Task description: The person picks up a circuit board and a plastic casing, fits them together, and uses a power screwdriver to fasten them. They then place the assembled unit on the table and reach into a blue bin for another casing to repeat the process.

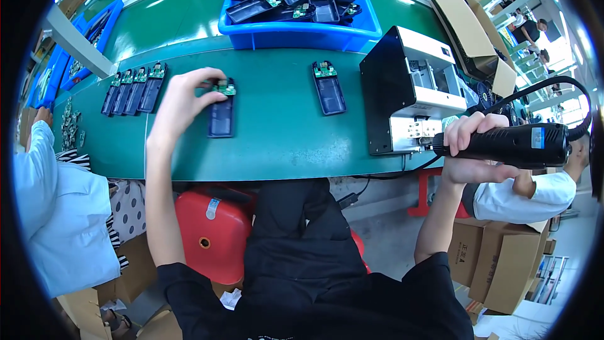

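Left hand (186, 99) at casing (221, 119), right (463, 137) gripping tool (511, 145)

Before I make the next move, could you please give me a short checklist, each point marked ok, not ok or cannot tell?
1. Left hand on the dark casing: ok, thumb and finger grip its green-board end.
2. That casing flat on the table: cannot tell from this single view.
3. Right hand on the black corded tool: ok, fingers wrap its front part.
4. Tool clear of the held casing: ok, it is well to the right, by the machine.
5. Tool's cable clear of the casings: ok, it loops at the far right.
6. Small parts seated on the held casing's board: cannot tell, too small.
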A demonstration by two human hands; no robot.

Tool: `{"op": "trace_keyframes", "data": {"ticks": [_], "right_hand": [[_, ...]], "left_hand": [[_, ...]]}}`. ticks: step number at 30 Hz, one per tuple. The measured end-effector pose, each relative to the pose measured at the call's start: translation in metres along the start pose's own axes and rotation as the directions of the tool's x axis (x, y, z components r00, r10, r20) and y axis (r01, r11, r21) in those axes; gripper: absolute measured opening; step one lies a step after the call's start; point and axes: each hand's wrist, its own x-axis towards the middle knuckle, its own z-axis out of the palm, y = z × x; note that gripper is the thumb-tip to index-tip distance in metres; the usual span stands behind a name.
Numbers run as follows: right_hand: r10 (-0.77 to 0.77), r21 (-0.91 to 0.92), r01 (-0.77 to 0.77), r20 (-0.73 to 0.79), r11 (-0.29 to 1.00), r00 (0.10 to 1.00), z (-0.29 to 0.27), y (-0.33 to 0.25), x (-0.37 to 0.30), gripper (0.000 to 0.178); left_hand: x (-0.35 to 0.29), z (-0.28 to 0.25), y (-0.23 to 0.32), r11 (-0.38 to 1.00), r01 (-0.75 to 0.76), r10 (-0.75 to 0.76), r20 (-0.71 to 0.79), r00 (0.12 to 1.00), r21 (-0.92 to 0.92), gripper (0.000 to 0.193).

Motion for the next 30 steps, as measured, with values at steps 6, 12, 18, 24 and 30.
{"op": "trace_keyframes", "data": {"ticks": [6,12,18,24,30], "right_hand": [[0.060,-0.150,-0.078,-0.117,0.986,0.991,0.009,-0.004,-0.005,0.083],[0.130,-0.140,-0.154,-0.169,0.978,0.977,0.021,-0.013,-0.029,0.082],[0.024,0.130,-0.025,0.002,0.991,1.000,0.070,-0.004,-0.039,0.081],[0.049,0.178,-0.077,0.156,0.981,0.987,0.104,0.026,-0.042,0.085],[0.070,0.161,-0.109,0.234,0.981,0.970,0.108,0.048,-0.047,0.089]], "left_hand": [[-0.011,0.047,0.025,0.965,-0.169,0.176,0.016,0.984,-0.202,0.024],[-0.033,0.099,0.060,0.917,-0.181,0.222,0.078,0.972,-0.355,0.026],[-0.045,0.122,0.085,0.926,-0.253,0.277,0.048,0.960,-0.282,0.027],[-0.050,0.125,0.088,0.950,-0.222,0.241,0.062,0.969,-0.218,0.029],[-0.050,0.125,0.088,0.947,-0.233,0.250,0.051,0.967,-0.220,0.029]]}}
